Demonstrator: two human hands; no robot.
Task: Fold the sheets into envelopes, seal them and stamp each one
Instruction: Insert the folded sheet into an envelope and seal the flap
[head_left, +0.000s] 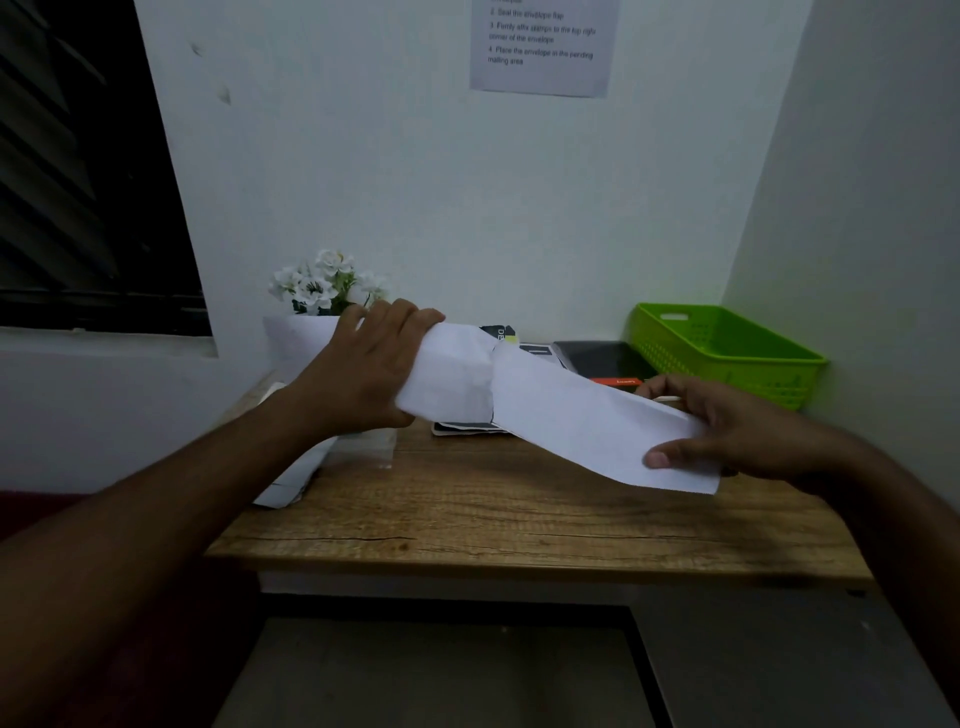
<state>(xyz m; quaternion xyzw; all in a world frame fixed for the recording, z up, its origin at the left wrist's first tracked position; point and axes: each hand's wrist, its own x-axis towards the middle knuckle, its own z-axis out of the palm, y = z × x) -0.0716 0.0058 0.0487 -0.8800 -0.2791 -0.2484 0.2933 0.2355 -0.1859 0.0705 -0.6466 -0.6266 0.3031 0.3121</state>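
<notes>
Left hand (363, 369): fingers curled over the folded white sheet (545, 410).
Right hand (727, 431): pinching the sheet's other end above the wooden desk (493, 514).

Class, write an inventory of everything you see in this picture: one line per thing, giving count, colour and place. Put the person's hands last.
sheet: one, white, partly folded, held in the air above the table
table: one, brown wood, against the wall
basket: one, green, back right corner of the table
flowers: one bunch, white, back left of the table
notice: one, pale with printed lines, on the wall above
flat items: count unclear, black, back centre, behind the sheet
loose papers: count unclear, white, left edge of the table
window: one, dark, far left
left hand: one, grips the sheet's left end
right hand: one, pinches the sheet's right end
</notes>
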